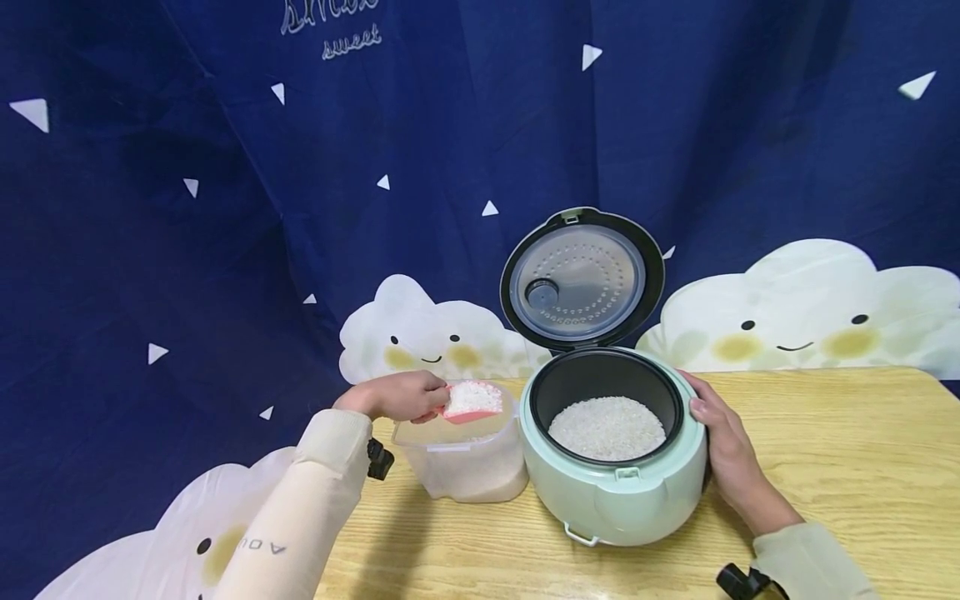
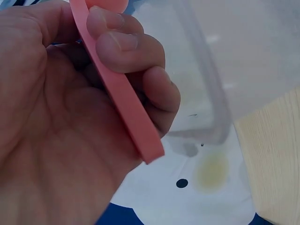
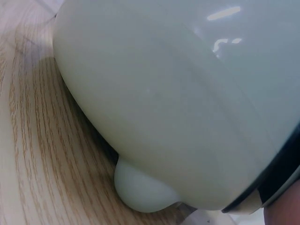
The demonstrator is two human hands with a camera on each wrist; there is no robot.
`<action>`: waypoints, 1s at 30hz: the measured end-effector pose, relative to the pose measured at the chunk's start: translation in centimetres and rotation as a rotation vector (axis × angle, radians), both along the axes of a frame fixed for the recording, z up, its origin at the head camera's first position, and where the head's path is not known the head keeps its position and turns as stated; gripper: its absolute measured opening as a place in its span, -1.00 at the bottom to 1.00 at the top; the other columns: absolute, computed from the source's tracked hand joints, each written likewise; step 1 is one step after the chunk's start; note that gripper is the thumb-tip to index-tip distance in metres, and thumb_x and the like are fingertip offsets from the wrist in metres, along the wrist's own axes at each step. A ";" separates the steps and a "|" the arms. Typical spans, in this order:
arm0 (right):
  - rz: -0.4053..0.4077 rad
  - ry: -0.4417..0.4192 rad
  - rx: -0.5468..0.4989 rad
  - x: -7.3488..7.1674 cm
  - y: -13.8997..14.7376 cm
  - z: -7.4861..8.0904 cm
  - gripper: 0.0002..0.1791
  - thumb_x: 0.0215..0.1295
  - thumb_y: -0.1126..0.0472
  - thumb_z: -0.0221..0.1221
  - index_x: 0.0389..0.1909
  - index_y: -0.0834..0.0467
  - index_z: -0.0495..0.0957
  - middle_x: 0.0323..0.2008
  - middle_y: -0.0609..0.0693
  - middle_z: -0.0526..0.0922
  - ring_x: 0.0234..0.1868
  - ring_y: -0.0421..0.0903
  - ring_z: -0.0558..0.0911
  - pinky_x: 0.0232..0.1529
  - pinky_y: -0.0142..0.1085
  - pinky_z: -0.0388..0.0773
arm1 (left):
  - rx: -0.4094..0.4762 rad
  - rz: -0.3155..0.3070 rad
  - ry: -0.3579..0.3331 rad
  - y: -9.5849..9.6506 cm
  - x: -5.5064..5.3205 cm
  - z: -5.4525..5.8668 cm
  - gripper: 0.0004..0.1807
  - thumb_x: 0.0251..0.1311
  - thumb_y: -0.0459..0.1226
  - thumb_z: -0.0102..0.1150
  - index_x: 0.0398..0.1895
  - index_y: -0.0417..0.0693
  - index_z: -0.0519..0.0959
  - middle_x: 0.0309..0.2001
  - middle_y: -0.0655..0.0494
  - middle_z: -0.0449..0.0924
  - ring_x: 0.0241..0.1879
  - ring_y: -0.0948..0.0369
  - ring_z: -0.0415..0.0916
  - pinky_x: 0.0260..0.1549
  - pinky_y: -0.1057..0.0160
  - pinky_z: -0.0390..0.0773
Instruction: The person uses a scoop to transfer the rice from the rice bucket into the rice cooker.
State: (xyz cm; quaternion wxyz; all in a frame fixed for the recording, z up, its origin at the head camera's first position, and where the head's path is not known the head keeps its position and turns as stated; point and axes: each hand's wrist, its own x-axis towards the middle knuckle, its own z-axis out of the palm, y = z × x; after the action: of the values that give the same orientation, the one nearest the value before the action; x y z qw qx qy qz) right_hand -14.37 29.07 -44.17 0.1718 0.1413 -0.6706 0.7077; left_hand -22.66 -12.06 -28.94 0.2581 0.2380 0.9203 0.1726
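Observation:
My left hand (image 1: 405, 395) grips the handle of a pink scoop (image 1: 474, 413) heaped with white rice (image 1: 472, 395). In the left wrist view, the fingers curl round its flat pink handle (image 2: 123, 101). Scoop and hand are over the mouth of a translucent plastic bin (image 1: 468, 467) that has rice in it. To its right stands a mint-green rice cooker (image 1: 611, 504), lid (image 1: 581, 275) raised, with a bed of rice in its dark inner pot (image 1: 592, 379). My right hand (image 1: 727, 450) rests against the cooker's right side, fingers near the top rim; the right wrist view mostly shows the cooker's glossy body (image 3: 164, 93).
Bin and cooker stand side by side on a light wooden table (image 1: 847, 467). Behind the table hangs a dark blue curtain (image 1: 435, 125) with white triangles and smiling clouds. The cooker's white carrying handle (image 1: 581, 536) hangs at its front.

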 end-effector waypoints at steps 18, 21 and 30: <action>-0.012 -0.002 0.005 0.0 0.1 -0.2 -0.45 0.59 0.15 -0.25 0.50 0.19 0.31 0.29 -0.43 0.53 0.33 -0.50 0.43 0.28 -0.67 0.21 | 0.061 0.015 0.008 -0.1 -0.1 1.2 -0.56 0.51 -0.18 -0.23 -0.62 0.03 0.38 -0.65 0.25 0.27 -0.60 0.27 0.19 -0.43 0.31 0.25; -0.010 0.000 0.005 0.0 0.1 -0.2 -0.45 0.60 0.15 -0.25 0.51 0.20 0.31 0.30 -0.43 0.53 0.33 -0.50 0.43 0.28 -0.67 0.21 | 0.083 0.006 0.002 0.1 -0.2 1.6 -0.59 0.49 -0.19 -0.23 -0.61 0.02 0.38 -0.64 0.24 0.28 -0.58 0.26 0.20 -0.42 0.32 0.25; -0.010 -0.008 -0.007 0.0 0.0 -0.1 -0.44 0.59 0.15 -0.23 0.50 0.19 0.31 0.29 -0.43 0.53 0.32 -0.50 0.44 0.28 -0.67 0.22 | 0.102 -0.053 -0.010 2.3 0.0 3.3 -0.59 0.53 -0.18 -0.24 -0.54 0.02 0.43 -0.62 0.24 0.28 -0.59 0.26 0.16 -0.44 0.33 0.23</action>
State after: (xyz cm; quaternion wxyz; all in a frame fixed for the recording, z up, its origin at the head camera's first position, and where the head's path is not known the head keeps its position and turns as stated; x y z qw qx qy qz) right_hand -14.37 29.08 -44.26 0.1731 0.1346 -0.6696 0.7096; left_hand -22.69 -9.75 -25.62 0.2547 0.2741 0.9025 0.2133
